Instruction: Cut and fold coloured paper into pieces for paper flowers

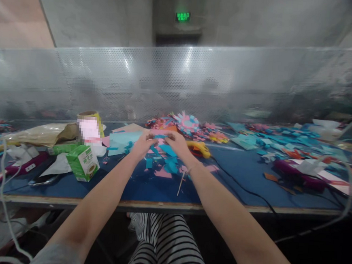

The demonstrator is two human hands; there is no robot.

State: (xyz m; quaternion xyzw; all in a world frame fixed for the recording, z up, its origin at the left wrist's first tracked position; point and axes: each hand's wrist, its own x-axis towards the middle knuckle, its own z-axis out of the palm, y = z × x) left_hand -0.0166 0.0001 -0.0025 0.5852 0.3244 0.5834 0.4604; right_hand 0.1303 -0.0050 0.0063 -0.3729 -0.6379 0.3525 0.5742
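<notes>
Both my arms reach out over a blue table point(240, 169). My left hand point(143, 143) and my right hand point(177, 143) meet above a heap of blue and pink paper scraps point(161, 161). The fingers of each hand are pinched on a small blue paper piece point(160, 137) held between them. Just behind my right hand lies a yellow glue gun point(199, 148). A thin wooden stick point(180, 183) lies on the table below my right wrist.
A green carton point(84, 162), a roll of tape point(89, 129) and a brown bag point(38, 133) sit at the left. Finished paper flowers point(188, 125) lie at the back. More paper scraps point(285, 140) and cables point(244, 188) cover the right. A perforated metal screen point(180, 79) borders the far edge.
</notes>
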